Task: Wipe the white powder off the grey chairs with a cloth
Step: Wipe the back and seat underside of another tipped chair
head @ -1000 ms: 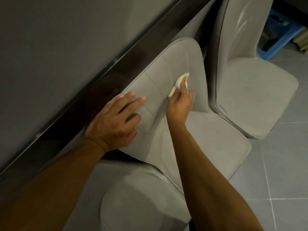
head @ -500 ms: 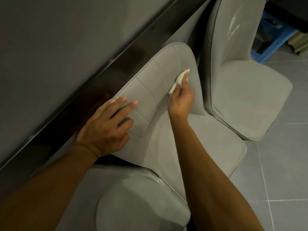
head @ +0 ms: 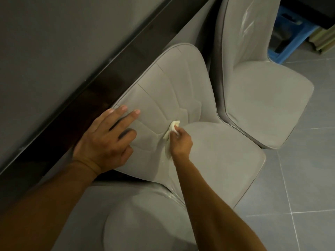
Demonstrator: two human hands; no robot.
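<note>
Three grey upholstered chairs stand in a row along a dark table. On the backrest of the middle chair (head: 174,84) rests my left hand (head: 107,140), fingers spread flat near its left edge. My right hand (head: 180,142) pinches a small white cloth (head: 172,128) and presses it into the crease where backrest meets seat. A faint whitish streak of powder (head: 167,154) runs down below the cloth. The far chair (head: 262,102) carries white powder streaks (head: 245,24) on its backrest. The near chair (head: 145,223) fills the bottom of the view, with pale marks at its right edge.
The dark table edge (head: 101,69) runs diagonally across the left, close behind the backrests. A blue plastic stool (head: 291,40) stands at the top right behind the far chair. Grey floor tiles (head: 299,178) lie to the right of the seats.
My right hand has carried the cloth down the backrest from its upper right part to the crease at the seat. My left hand has stayed on the backrest's left side.
</note>
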